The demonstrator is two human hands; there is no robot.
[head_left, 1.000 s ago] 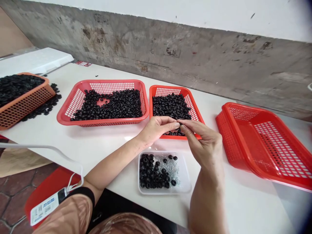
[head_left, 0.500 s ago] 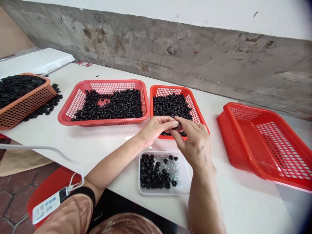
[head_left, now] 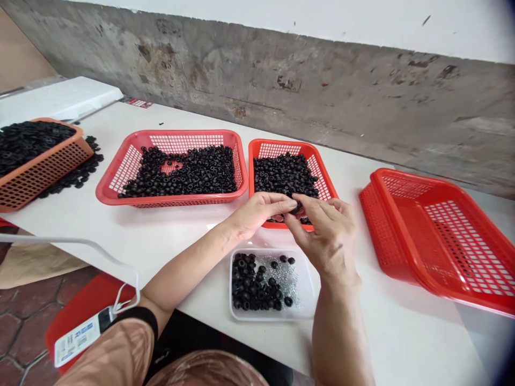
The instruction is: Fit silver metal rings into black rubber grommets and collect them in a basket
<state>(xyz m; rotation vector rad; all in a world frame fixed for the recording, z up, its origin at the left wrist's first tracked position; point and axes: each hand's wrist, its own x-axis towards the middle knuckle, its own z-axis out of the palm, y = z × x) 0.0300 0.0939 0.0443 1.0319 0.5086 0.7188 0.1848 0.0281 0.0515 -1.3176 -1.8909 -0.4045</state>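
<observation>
Between the fingertips of both hands is a small round black part (head_left: pixel 296 208), mostly covered by the fingers. My left hand (head_left: pixel 263 212) pinches it from the left, thumb on top. My right hand (head_left: pixel 322 225) grips it from the right with thumb and index finger. Both hands are over the front of a red basket (head_left: pixel 254 161) full of small black ring-like parts (head_left: pixel 281 174). Below them, closer to me, a clear plastic tray (head_left: pixel 306 313) holds several black parts (head_left: pixel 257 289) at its left and many tiny shiny clear or silvery beads (head_left: pixel 287 279) at its right.
To the left, a wider red basket (head_left: pixel 108 193) holds more black parts. An orange basket (head_left: pixel 48 171) heaped with flat black pieces stands far left, with loose pieces (head_left: pixel 76 174) beside it. Stacked red baskets (head_left: pixel 402 236) sit at right. A stained wall (head_left: pixel 249 75) borders the table (head_left: pixel 189 230).
My right hand has shifted slightly right and turned a little at the wrist, showing more of the black part. My left hand is almost where it was.
</observation>
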